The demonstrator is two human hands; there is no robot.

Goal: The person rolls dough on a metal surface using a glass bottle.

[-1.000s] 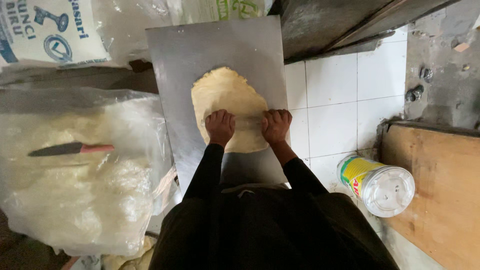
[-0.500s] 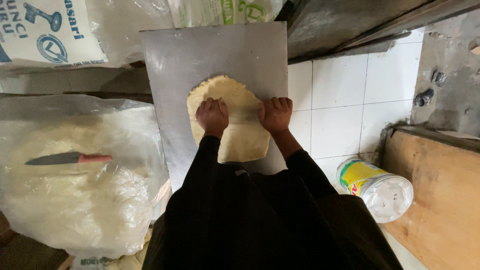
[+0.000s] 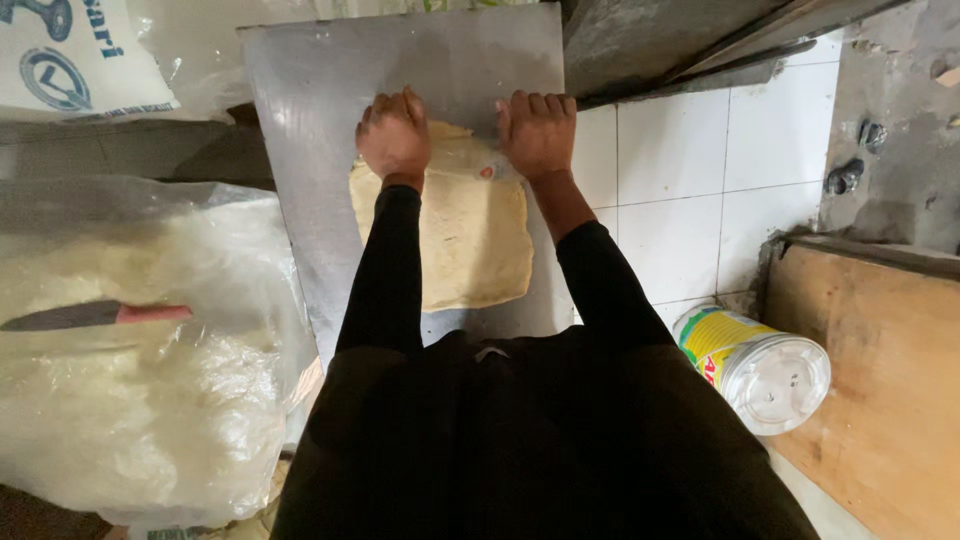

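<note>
— On the grey metal sheet (image 3: 300,150), what are the hands doing?

— Both are lying palm down at the far end of the pale dough sheet (image 3: 470,240). The left hand (image 3: 394,135) is pressing flat on its far left corner, fingers held loosely together and pointing away from the body. The right hand (image 3: 538,130) is pressing at the far right edge in the same way, fingers stretched forward and partly reaching onto the bare metal.

— Are they gripping anything?

— Neither is closing around anything; both are spread flat, bearing down on the dough. Whether the fingertips are curling under its far edge, I cannot tell from this angle.

— Where is the dough lying?

— It is lying flat in the middle of the metal sheet, roughly rectangular, running from the hands back toward the person's body, between the two black sleeves (image 3: 385,270).

— What is sitting around it?

— At the left, a big clear plastic bag (image 3: 130,420) of pale stuff is bulging beside the metal sheet, and a knife with a reddish handle (image 3: 95,315) is resting on top of it. A white printed sack (image 3: 70,60) is lying at the far left corner. At the right, white floor tiles (image 3: 680,200) are showing, a yellow tub with a white lid (image 3: 760,365) is lying on its side near the person's right elbow, and a wooden board (image 3: 880,380) is sitting just beyond it
</note>
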